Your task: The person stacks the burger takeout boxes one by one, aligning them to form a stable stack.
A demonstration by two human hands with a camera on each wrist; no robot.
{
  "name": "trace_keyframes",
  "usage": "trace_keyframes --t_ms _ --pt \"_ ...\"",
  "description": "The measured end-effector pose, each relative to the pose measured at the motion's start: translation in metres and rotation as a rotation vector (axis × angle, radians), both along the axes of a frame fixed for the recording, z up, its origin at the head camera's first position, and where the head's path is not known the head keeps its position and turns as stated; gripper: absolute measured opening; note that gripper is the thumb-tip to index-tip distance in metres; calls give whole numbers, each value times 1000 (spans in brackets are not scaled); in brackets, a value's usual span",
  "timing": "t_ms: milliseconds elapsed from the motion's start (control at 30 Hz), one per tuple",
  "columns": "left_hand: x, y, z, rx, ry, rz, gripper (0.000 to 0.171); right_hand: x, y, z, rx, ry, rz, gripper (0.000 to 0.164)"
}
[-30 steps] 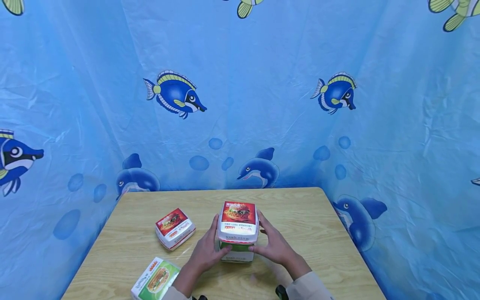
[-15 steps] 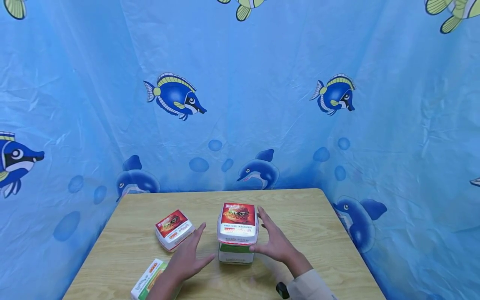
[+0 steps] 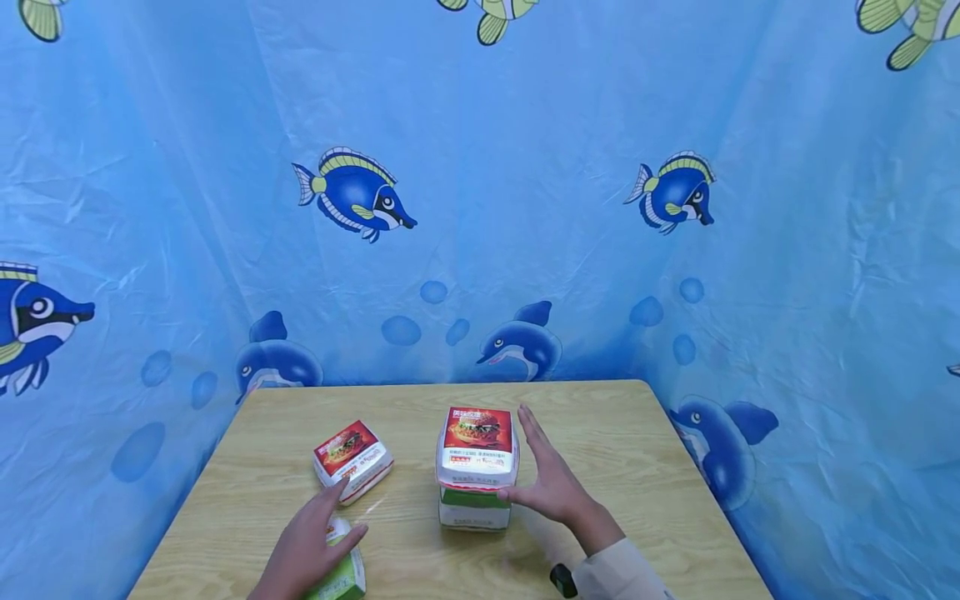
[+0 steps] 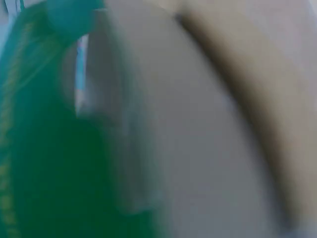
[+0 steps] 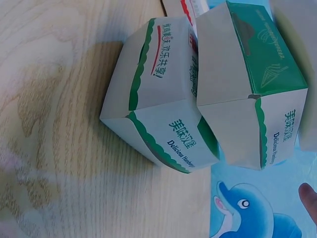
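A stack of burger boxes stands mid-table, with a red-topped burger box (image 3: pixel 477 450) uppermost. Beneath it are green-and-white burger boxes, one in the middle (image 5: pixel 223 64) and one at the bottom (image 5: pixel 163 134). My right hand (image 3: pixel 555 487) is beside the stack's right side, fingers extended, thumb tip at the lower edge of the red-topped box. At lower left my left hand (image 3: pixel 303 542) grips a loose green burger box (image 3: pixel 347 579), covering much of it. Its thumb lies over the box's right side. The left wrist view is badly blurred; green card (image 4: pixel 59 168) fills its left.
Another red-topped burger box (image 3: pixel 352 458) sits on the wooden table (image 3: pixel 600 433), just beyond my left fingertips. A blue curtain (image 3: pixel 480 108) printed with fish and dolphins closes off the back and sides.
My left hand has left the stack and moved left and nearer to the loose green box, which has shifted slightly right and turned. My right hand stays by the stack.
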State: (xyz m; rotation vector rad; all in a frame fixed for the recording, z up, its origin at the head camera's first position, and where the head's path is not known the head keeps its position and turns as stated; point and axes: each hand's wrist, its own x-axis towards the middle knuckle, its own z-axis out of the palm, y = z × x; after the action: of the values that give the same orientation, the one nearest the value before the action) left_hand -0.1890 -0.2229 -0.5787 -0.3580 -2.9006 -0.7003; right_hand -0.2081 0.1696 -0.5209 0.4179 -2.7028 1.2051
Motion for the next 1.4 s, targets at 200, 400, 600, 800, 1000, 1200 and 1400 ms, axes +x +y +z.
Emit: trace_keyframes --t_ms 200,400,600,800,1000,1200,1400 --pt "4 -7 -4 -51 -149 17 77 1 0 -1 -16 32 2 120" --pt "-1 -3 -8 -62 -168 -12 69 1 2 -2 -41 30 19 119" --pt "-9 15 -13 -20 -62 -24 62 1 0 -3 -35 25 10 119" --pt "-8 17 -15 88 174 21 46 1 -1 -1 -32 37 0 119" --pt "12 -7 -20 148 74 78 64 2 0 0 -42 54 6 119" --pt "29 -21 -27 101 -239 65 90 3 -1 0 -25 59 -12 117" --pt "29 -15 -36 115 -250 80 105 4 -2 -1 -10 61 -24 117"
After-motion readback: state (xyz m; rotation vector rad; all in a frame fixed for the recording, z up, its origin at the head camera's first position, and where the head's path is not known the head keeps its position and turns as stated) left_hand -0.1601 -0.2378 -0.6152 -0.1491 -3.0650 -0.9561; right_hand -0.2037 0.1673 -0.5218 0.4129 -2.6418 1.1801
